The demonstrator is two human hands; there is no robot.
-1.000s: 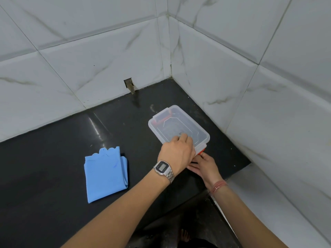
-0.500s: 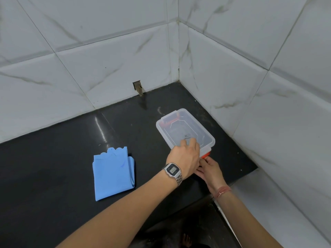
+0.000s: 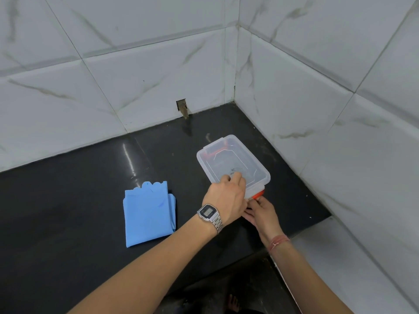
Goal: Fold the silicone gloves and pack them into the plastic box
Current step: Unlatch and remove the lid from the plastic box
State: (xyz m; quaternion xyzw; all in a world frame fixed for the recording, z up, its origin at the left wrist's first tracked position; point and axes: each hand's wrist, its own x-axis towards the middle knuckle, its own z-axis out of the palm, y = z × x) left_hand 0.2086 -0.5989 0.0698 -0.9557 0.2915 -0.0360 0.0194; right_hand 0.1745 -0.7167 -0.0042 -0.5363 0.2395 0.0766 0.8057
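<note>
A clear plastic box (image 3: 235, 152) with its lid on and red clips at both short ends sits on the black counter near the right wall. My left hand (image 3: 226, 198), with a metal watch on the wrist, rests on the lid's near end, fingers pressing down. My right hand (image 3: 260, 211) is at the near red clip (image 3: 258, 195), fingers touching it from below. The blue silicone gloves (image 3: 147, 214) lie folded flat in a stack to the left of the box, apart from both hands.
The black counter (image 3: 68, 200) meets white marble-look tiled walls behind and on the right. A small notch in the tile (image 3: 182, 107) is at the back wall's base. The counter's front edge runs just below my arms.
The view has shifted a little, so everything sits slightly further right in frame. Both hands stay at the box's near end, the left on the lid, the right at the red clip.
</note>
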